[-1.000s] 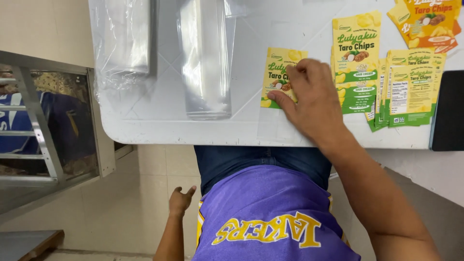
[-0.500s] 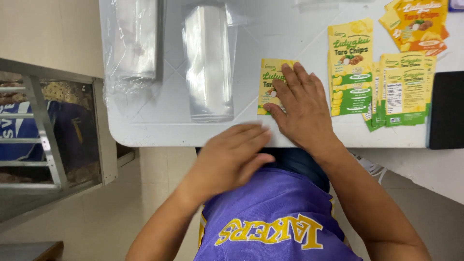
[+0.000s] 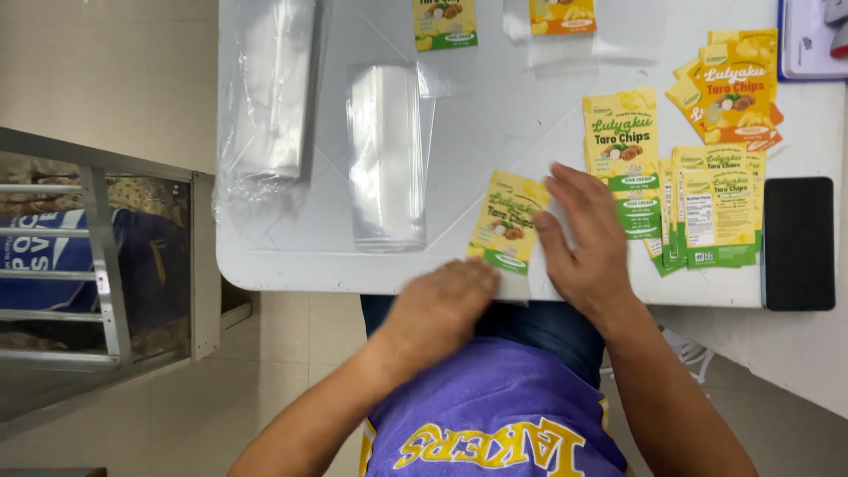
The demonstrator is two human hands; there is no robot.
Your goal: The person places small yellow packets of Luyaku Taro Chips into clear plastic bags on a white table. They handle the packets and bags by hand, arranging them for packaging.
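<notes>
Hands work together on one yellow and green label (image 3: 508,221), which lies flat on the white table (image 3: 477,132) close to its near edge. This label is the landmark for everything else. The right hand (image 3: 587,243) rests just to the right of it, with flat, spread fingers touching its right border and closing on nothing. The left hand (image 3: 442,309) is curled at the label's bottom edge; it seems to pinch the lower corner, but the fingertips are hidden, so I cannot tell surely whether it grips.

To do this step well, I judge that the flat hand should press lightly so the thin label does not slide on the smooth tabletop, while the other hand lifts only one corner, slowly, to avoid a crease.

The label is a thin, glossy rectangle, probably paper or film. Left of it stands a stack of clear plastic bags (image 3: 387,155), shiny and soft, and further left a longer bundle of clear bags (image 3: 269,97) with wrinkled wrapping. Right of it, past the right hand, lie more yellow labels (image 3: 698,212) in a fanned pile, then a matte black flat rectangle (image 3: 798,243). Orange labels (image 3: 729,88) lie above those.
</notes>
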